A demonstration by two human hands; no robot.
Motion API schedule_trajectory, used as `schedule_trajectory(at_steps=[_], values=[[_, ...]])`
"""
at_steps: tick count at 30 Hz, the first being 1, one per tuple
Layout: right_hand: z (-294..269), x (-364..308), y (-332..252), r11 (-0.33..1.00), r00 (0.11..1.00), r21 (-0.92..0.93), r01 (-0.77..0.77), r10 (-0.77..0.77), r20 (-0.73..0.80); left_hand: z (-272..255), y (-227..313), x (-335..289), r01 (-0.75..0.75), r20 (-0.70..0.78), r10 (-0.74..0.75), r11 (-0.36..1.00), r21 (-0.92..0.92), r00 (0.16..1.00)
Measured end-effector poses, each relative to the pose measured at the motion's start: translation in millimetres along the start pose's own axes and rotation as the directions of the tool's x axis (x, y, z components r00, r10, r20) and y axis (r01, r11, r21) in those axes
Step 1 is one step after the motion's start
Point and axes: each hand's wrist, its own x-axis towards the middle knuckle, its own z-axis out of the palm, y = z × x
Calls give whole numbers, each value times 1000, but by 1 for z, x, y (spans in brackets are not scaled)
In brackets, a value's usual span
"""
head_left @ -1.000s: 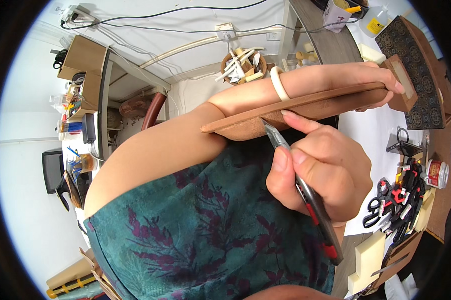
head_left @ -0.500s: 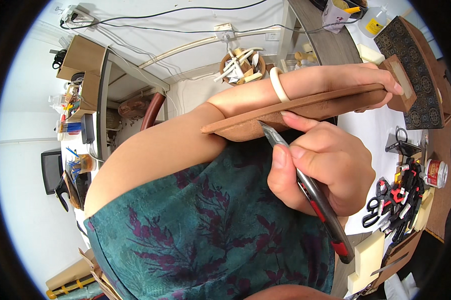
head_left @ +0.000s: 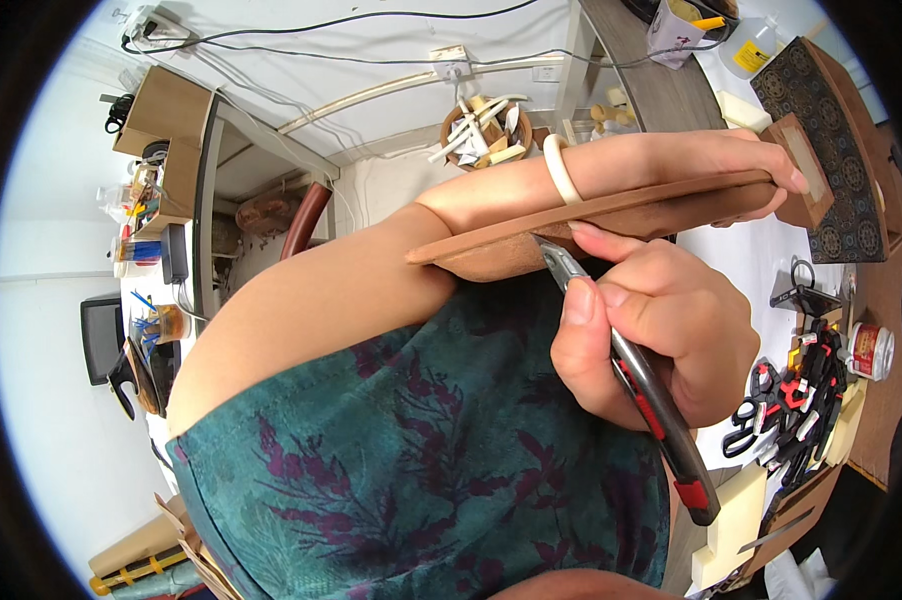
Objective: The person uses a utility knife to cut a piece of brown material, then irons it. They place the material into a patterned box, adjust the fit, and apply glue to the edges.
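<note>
Cutter [head_left: 663, 420], black and red with a metal nose, sits in our right hand [head_left: 693, 312], whose fingers curl closed around the handle. Its blade tip meets the curved lower side of the brown piece [head_left: 631, 208], though we cannot tell whether it bites in. Our right index fingertip rests there too, just beside the blade. Our left hand [head_left: 746, 155] is closed over the brown piece's right end, gripping it, and the left forearm, with a white bangle [head_left: 561, 170], runs behind it. We hold the brown piece aslant above our green patterned clothing [head_left: 421, 470]. Right of it stands a dark patterned panel [head_left: 821, 150]; to its lower right, scissors [head_left: 741, 430] and a jar [head_left: 871, 350] lie on the desk [head_left: 656, 95].
</note>
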Motion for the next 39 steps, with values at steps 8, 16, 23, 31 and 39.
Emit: schedule_trajectory(at_steps=[8,16,23,31,39], values=[[-1,1,0,1000,1000,25,14,-14,-8,2,-6,14,-12,-12,12,1000,8,1000],[1,1,1,1000,1000,1,4,-4,-7,-3,-10,14,-9,1,9,999,-32,1000],[-4,1,-1,1000,999,11,-24,24,25,-7,-9,9,-5,-4,5,999,-47,1000],[2,2,-5,1000,999,2,3,-3,38,-9,-4,9,-7,-3,7,998,-68,1000],[-1,-4,3,1000,1000,-4,15,-15,-5,-4,-4,3,-10,-19,9,999,-42,1000]])
